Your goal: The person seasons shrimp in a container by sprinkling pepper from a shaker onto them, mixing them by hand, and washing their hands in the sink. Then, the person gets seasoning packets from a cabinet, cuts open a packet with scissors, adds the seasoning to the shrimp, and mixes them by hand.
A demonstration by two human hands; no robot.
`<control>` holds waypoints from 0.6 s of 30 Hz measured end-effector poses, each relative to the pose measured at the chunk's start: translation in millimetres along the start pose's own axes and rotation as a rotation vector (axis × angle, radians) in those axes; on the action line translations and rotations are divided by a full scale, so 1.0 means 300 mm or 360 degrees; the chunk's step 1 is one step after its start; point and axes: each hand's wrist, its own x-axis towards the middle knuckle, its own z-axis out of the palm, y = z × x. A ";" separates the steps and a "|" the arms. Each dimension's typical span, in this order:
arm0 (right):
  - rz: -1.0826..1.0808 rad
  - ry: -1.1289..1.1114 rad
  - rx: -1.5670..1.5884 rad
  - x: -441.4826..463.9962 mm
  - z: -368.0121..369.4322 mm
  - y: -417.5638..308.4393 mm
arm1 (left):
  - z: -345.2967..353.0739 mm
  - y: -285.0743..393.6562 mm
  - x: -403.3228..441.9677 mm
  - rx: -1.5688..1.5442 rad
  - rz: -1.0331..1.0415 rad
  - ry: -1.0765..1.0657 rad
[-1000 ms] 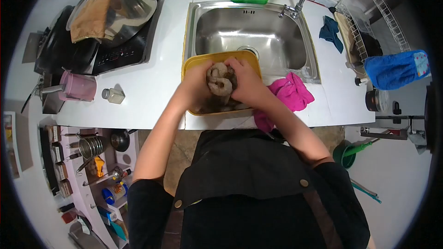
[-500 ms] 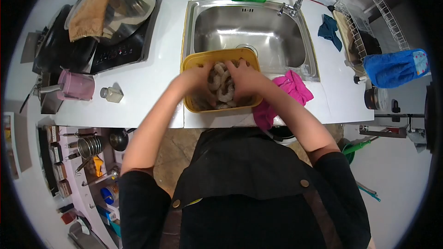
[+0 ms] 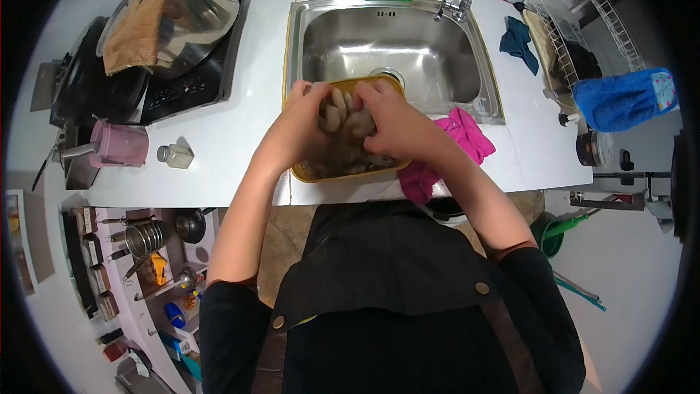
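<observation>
A yellow plastic tub (image 3: pixel 350 175) stands on the counter at the sink's front edge, with greyish raw shrimp (image 3: pixel 339 157) in it. My left hand (image 3: pixel 302 117) is curled around part of the shrimp from the left, over the tub's far half. From the right, my right hand (image 3: pixel 390 120) closes on the same handful, its thumb toward the middle. Several shrimp show between the two hands, a little above the rest. Some fingertips are hidden behind the shrimp.
Behind the tub lies the steel sink (image 3: pixel 394 25) with its faucet (image 3: pixel 467 0). A pink cloth (image 3: pixel 467 138) lies right of the tub. On the left are a small glass jar (image 3: pixel 176 155), a pink pitcher (image 3: pixel 120 142) and a cooktop (image 3: pixel 186 87) bearing a large pot.
Both hands have risen and shifted toward the tub's far side with shrimp between them. More shrimp in the near part of the tub now show.
</observation>
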 end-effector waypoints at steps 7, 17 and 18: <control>0.0427 -0.0326 -0.0136 0.090 0.005 0.077 | -0.041 -0.045 0.084 -0.0013 -0.0502 -0.0436; 0.0326 -0.0121 -0.0207 0.151 0.129 0.167 | 0.114 -0.118 0.122 -0.0001 -0.0325 -0.0464; 0.0256 -0.0058 -0.0098 0.146 0.125 0.163 | 0.096 -0.090 0.110 -0.0172 -0.0332 -0.0461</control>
